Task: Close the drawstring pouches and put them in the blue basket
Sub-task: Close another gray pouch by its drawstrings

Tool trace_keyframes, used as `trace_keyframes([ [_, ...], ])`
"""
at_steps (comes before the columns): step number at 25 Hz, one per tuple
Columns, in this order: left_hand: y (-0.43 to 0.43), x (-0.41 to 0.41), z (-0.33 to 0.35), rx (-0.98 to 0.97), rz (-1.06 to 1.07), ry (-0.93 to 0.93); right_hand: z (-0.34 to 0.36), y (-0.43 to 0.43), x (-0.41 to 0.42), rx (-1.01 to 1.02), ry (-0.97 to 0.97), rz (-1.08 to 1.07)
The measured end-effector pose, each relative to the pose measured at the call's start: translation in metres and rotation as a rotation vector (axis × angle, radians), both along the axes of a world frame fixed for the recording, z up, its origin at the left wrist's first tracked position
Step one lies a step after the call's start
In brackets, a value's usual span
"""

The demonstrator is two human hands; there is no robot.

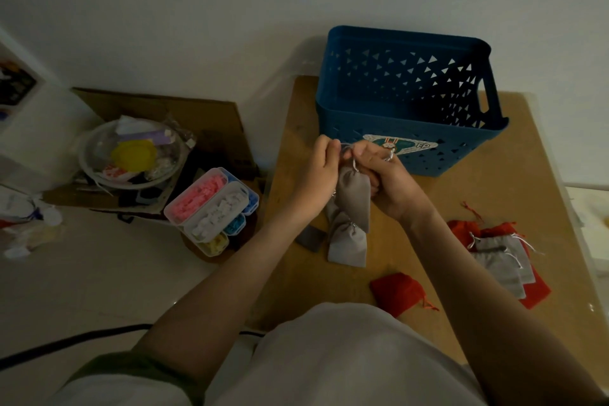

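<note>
**A:** Where's the soft grey velvet drawstring pouch hanging?

**B:** It's dangling over the brown wooden tabletop, right by the perforated blue plastic basket. Left hand and right hand are both pinching its silvery cords, each grip closed.

Grey pouch neck hidden behind fingers (closure unclear); 2nd pouch overlapped; basket sticker partly covered.
</note>
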State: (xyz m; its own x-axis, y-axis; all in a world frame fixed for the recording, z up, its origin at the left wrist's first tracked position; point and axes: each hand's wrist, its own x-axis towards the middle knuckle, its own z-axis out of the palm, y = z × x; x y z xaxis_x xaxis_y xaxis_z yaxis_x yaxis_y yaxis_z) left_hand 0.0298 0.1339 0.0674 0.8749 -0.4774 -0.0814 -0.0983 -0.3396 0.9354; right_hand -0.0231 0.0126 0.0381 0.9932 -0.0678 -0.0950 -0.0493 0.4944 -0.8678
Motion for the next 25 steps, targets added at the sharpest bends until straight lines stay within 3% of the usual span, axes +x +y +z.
trace_keyframes([
  [6, 0.0, -0.004, 0.0, 0.197, 0.037, -0.179, 0.004, 0.013, 0.006, -0.319, 0.13, -0.294],
  [9, -0.002, -0.006, 0.004, 0.255, -0.022, -0.134, 0.001, 0.012, 0.006, -0.427, 0.115, -0.364],
  [13, 0.002, -0.001, 0.002, 0.148, -0.192, 0.044, 0.0, 0.007, 0.001, -0.37, 0.069, -0.323],
  [17, 0.01, 0.009, -0.001, 0.216, -0.315, -0.01, 0.003, 0.0, -0.001, -0.327, 0.097, -0.143],
  [20, 0.013, 0.013, -0.003, 0.23, -0.448, 0.051, 0.002, -0.003, 0.0, -0.299, 0.069, -0.073],
  [25, 0.014, 0.004, 0.0, 0.173, -0.4, 0.24, 0.003, -0.003, 0.0, -0.346, 0.074, -0.071],
])
